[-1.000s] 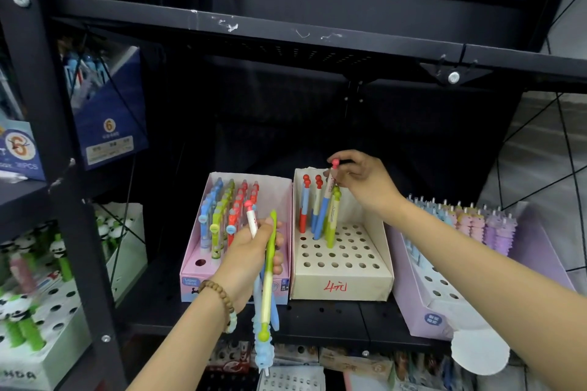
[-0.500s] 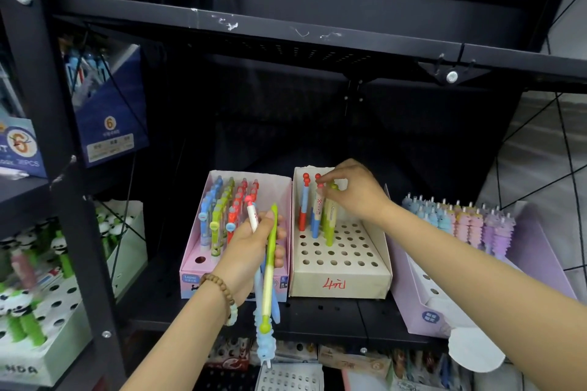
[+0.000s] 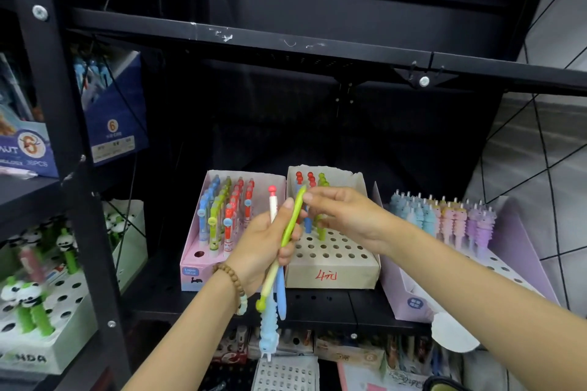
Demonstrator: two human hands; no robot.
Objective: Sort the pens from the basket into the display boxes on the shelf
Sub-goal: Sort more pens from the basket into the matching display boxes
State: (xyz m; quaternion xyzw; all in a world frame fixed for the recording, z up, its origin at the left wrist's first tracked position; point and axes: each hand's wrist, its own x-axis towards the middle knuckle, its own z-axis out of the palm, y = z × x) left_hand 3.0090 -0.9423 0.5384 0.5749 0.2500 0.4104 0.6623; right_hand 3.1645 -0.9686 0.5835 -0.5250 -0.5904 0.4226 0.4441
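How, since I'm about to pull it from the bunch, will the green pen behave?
The green pen looks slim, so probably light. Its slight bend hints at a soft body. Smooth and round, it would likely roll if dropped.

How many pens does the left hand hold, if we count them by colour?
green pen: 1
white pen with red top: 1
blue pen: 1
light blue ridged pen: 1
Total in the left hand: 4

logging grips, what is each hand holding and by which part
Left hand grips a bundle of pens around their middles; right hand pinches the top end of that bundle's green pen.
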